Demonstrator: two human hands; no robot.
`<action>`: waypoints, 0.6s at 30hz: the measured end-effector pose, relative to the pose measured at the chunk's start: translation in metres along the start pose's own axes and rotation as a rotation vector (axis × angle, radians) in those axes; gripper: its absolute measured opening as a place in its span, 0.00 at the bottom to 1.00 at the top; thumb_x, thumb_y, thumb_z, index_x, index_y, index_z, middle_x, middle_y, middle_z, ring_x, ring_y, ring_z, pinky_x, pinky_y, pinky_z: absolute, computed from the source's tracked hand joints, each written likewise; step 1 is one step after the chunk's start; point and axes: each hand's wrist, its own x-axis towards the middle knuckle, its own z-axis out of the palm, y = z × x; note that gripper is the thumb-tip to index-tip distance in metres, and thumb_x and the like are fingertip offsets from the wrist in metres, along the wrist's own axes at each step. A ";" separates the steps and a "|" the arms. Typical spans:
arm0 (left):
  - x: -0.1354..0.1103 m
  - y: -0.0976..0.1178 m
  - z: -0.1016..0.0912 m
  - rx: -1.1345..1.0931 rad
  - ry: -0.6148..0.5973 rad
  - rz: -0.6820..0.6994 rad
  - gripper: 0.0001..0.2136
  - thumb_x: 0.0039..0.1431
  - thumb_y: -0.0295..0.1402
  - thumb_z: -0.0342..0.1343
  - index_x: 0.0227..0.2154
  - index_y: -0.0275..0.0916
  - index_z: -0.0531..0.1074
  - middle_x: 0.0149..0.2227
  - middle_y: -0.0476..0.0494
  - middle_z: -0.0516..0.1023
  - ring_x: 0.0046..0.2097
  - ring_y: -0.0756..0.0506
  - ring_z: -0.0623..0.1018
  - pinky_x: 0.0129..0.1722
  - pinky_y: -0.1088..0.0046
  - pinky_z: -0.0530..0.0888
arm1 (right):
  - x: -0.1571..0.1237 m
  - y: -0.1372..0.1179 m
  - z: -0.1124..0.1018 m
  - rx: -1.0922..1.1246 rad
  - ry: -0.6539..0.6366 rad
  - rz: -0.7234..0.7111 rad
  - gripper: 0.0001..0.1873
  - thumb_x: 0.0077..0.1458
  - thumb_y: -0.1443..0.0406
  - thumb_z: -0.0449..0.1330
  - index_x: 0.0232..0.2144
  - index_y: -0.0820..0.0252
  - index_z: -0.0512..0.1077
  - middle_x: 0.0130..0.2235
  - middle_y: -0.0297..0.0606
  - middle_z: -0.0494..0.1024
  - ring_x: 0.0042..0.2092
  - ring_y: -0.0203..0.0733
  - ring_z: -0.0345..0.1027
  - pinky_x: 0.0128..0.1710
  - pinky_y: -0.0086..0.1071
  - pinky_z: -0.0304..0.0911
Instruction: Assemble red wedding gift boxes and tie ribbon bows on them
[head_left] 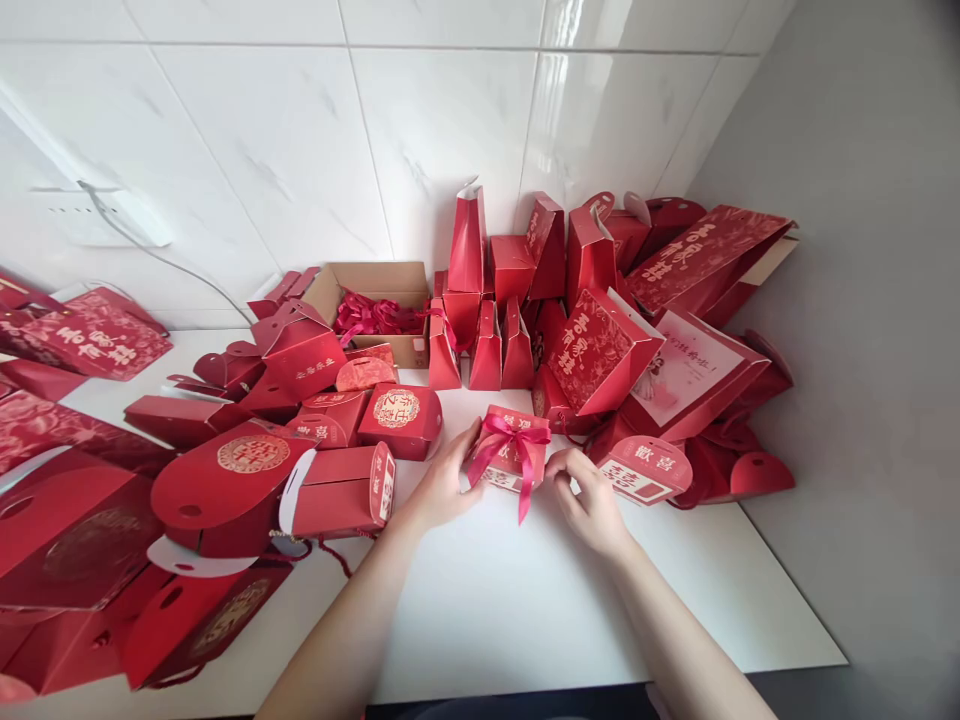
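Observation:
A small red gift box [489,462] with pale characters stands on the white table before me. A magenta ribbon [519,436] is tied in a bow across its top, one tail hanging over the front. My left hand [448,482] grips the box by its left side, fingers behind and thumb at the front corner. Close by the box's right edge is my right hand [589,500], its fingers curled in and thumb near the index finger. Whether a bit of ribbon lies between those fingertips cannot be made out. A red box with a rounded flap [649,462] lies just beyond the right hand.
An open cardboard box [375,278] holds a heap of magenta ribbons [379,316] near the tiled wall. Tall red boxes [469,245] are stacked at the back. More red boxes [337,490] crowd the left, and red bags [709,260] lean at the right near the grey wall.

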 end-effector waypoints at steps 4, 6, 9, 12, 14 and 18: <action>0.000 0.007 -0.006 -0.192 -0.017 -0.062 0.35 0.51 0.20 0.48 0.64 0.42 0.55 0.66 0.41 0.60 0.67 0.39 0.60 0.67 0.57 0.58 | 0.001 0.001 0.004 0.136 0.092 0.163 0.06 0.63 0.68 0.51 0.39 0.55 0.66 0.35 0.35 0.71 0.35 0.39 0.66 0.38 0.34 0.62; 0.001 0.013 -0.010 -0.249 0.022 -0.062 0.31 0.51 0.21 0.46 0.61 0.41 0.60 0.63 0.40 0.64 0.64 0.39 0.64 0.64 0.57 0.61 | -0.001 0.001 0.005 0.208 0.116 0.211 0.03 0.64 0.64 0.51 0.39 0.55 0.65 0.33 0.34 0.70 0.33 0.38 0.65 0.35 0.33 0.62; 0.003 0.028 -0.019 -0.242 0.060 -0.045 0.25 0.52 0.24 0.48 0.55 0.40 0.66 0.57 0.41 0.70 0.57 0.40 0.70 0.57 0.60 0.67 | -0.002 -0.005 0.002 0.211 0.162 0.213 0.05 0.64 0.61 0.53 0.40 0.55 0.65 0.33 0.34 0.70 0.33 0.38 0.64 0.35 0.33 0.62; 0.005 0.048 -0.025 -0.241 0.058 -0.112 0.16 0.59 0.30 0.50 0.50 0.40 0.70 0.49 0.41 0.75 0.48 0.43 0.74 0.49 0.65 0.69 | 0.003 -0.018 -0.010 0.158 0.152 0.182 0.07 0.64 0.60 0.54 0.42 0.54 0.66 0.35 0.35 0.72 0.34 0.38 0.65 0.35 0.32 0.62; 0.003 0.061 -0.027 -0.322 0.005 -0.178 0.13 0.63 0.35 0.50 0.48 0.39 0.70 0.40 0.42 0.78 0.41 0.45 0.76 0.43 0.67 0.71 | 0.011 -0.028 -0.020 0.117 0.107 0.184 0.09 0.64 0.59 0.54 0.44 0.54 0.67 0.36 0.35 0.73 0.33 0.38 0.66 0.35 0.32 0.62; -0.005 0.082 -0.028 -0.441 -0.086 -0.339 0.12 0.65 0.41 0.51 0.42 0.39 0.71 0.30 0.47 0.77 0.26 0.51 0.73 0.29 0.73 0.68 | 0.033 -0.044 -0.035 0.067 0.000 0.299 0.12 0.65 0.54 0.51 0.44 0.53 0.66 0.24 0.28 0.69 0.26 0.37 0.63 0.30 0.31 0.59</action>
